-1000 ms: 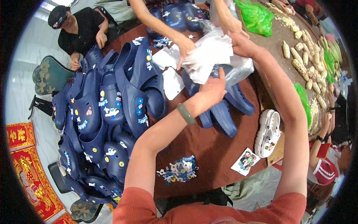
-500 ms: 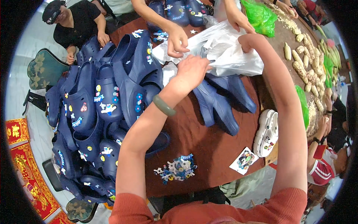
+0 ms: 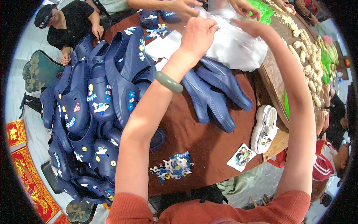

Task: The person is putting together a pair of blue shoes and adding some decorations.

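At the far middle of the table, a translucent white plastic bag [image 3: 240,56] with pale contents lies partly raised. My left hand [image 3: 200,34], with a green bangle on the wrist, is closed in a pinch on its left edge. Across the bag's opening, my right hand [image 3: 249,27] grips the far right edge, its fingers partly hidden. Another person's hands [image 3: 185,8] reach in from the far side, close to mine. Just below the bag, navy clogs [image 3: 209,99] rest soles up on the brown tabletop [image 3: 194,138].
A tall heap of navy clogs [image 3: 99,95] with charms fills the left. Loose shoe charms [image 3: 173,166] lie near the front edge. To the right are a white clog [image 3: 264,128], a picture card [image 3: 240,157] and corn cobs [image 3: 307,56]. A seated person [image 3: 71,28] is at far left.
Both my hands have moved farther away, drawing the bag's opening up and away. More white paper shows at its left. The other person's hands have shifted back toward the far edge.
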Action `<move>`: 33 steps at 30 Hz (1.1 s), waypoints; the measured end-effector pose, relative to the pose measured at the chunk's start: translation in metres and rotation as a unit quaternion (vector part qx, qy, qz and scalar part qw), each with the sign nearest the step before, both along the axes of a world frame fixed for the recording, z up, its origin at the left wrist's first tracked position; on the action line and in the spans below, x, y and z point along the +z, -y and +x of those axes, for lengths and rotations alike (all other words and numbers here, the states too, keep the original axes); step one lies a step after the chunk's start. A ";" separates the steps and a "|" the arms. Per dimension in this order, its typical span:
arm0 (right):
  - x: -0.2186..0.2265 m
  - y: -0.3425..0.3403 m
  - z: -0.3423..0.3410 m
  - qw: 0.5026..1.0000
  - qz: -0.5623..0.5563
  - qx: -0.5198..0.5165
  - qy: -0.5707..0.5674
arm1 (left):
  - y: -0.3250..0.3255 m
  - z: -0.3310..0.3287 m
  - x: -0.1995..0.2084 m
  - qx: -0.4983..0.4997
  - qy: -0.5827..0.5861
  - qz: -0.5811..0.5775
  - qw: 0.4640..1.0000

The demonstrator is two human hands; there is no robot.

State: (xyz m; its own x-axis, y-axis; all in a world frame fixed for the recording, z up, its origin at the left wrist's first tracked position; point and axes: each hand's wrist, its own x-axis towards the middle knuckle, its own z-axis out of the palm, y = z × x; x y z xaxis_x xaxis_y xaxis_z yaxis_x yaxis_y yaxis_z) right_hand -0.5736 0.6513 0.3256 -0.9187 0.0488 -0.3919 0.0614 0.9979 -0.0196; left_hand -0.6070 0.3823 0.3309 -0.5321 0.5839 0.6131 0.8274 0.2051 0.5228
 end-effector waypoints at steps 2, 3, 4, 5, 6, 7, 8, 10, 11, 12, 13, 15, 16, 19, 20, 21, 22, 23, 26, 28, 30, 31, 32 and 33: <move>0.014 0.044 -0.005 0.997 -0.064 0.035 0.002 | 0.003 -0.007 0.008 -0.019 0.019 -0.004 1.000; 0.023 0.058 -0.002 0.992 -0.113 0.061 0.008 | 0.000 -0.007 0.013 -0.047 0.043 0.006 0.998; 0.005 0.050 0.004 0.984 -0.162 0.061 -0.051 | -0.010 -0.007 0.017 -0.052 -0.012 0.032 0.998; -0.001 0.034 0.005 0.984 -0.159 0.059 -0.051 | -0.017 -0.006 0.020 -0.054 -0.011 0.035 0.998; -0.008 0.022 0.005 0.983 -0.173 0.037 -0.051 | -0.022 -0.005 0.019 -0.057 0.002 0.015 0.998; -0.011 0.012 0.004 0.981 -0.186 0.015 -0.053 | -0.024 -0.001 0.025 -0.061 0.013 -0.003 0.998; -0.015 0.002 0.003 0.979 -0.199 -0.006 -0.055 | -0.026 0.010 0.028 -0.101 0.004 0.102 0.990; -0.025 -0.008 0.007 0.971 -0.226 -0.054 -0.052 | -0.018 0.014 0.030 -0.097 0.023 0.126 0.987; -0.030 -0.009 0.011 0.967 -0.239 -0.079 -0.051 | -0.013 0.017 0.031 -0.091 0.041 0.151 0.984; -0.034 -0.007 0.015 0.961 -0.252 -0.102 -0.049 | 0.001 0.019 0.037 -0.083 0.053 0.140 0.985; -0.020 0.019 0.021 0.984 -0.151 -0.030 -0.089 | 0.019 0.019 0.038 -0.079 0.049 0.127 0.988; -0.013 0.033 0.019 0.991 -0.046 0.030 -0.122 | 0.048 0.030 0.042 -0.038 0.041 0.133 0.989; -0.006 -0.008 0.029 0.989 -0.040 0.012 -0.141 | 0.051 0.045 0.040 -0.040 0.159 0.164 0.973; 0.013 0.003 0.051 0.911 0.053 0.023 -0.409 | 0.104 0.066 0.016 0.005 0.201 0.186 0.962; 0.020 0.011 0.062 0.905 -0.002 -0.056 -0.423 | 0.125 0.084 0.013 0.015 0.281 0.208 0.937; 0.026 0.019 0.075 0.888 -0.047 -0.135 -0.437 | 0.145 0.105 0.010 0.023 0.359 0.229 0.905; 0.022 0.032 0.099 0.892 -0.033 -0.154 -0.423 | 0.167 0.124 -0.001 0.067 0.359 0.171 0.915; 0.023 0.060 0.122 0.859 -0.079 -0.138 -0.487 | 0.196 0.145 -0.012 0.117 0.341 0.109 0.926; -0.004 0.149 0.236 0.909 -0.113 -0.202 -0.348 | 0.273 0.237 -0.054 0.096 0.411 -0.010 0.906; -0.049 0.206 0.335 0.923 -0.204 -0.024 -0.326 | 0.329 0.304 -0.088 0.001 0.458 -0.088 0.885; -0.102 0.260 0.427 0.978 -0.114 0.147 -0.094 | 0.379 0.365 -0.112 -0.097 0.356 -0.224 0.902; -0.118 0.302 0.459 0.971 -0.185 0.100 -0.115 | 0.406 0.386 -0.127 -0.193 0.268 -0.251 0.910; -0.131 0.330 0.487 0.976 -0.177 0.085 -0.092 | 0.428 0.407 -0.133 -0.214 0.274 -0.292 0.891; -0.144 0.346 0.505 0.980 -0.170 0.071 -0.072 | 0.451 0.425 -0.139 -0.232 0.275 -0.333 0.872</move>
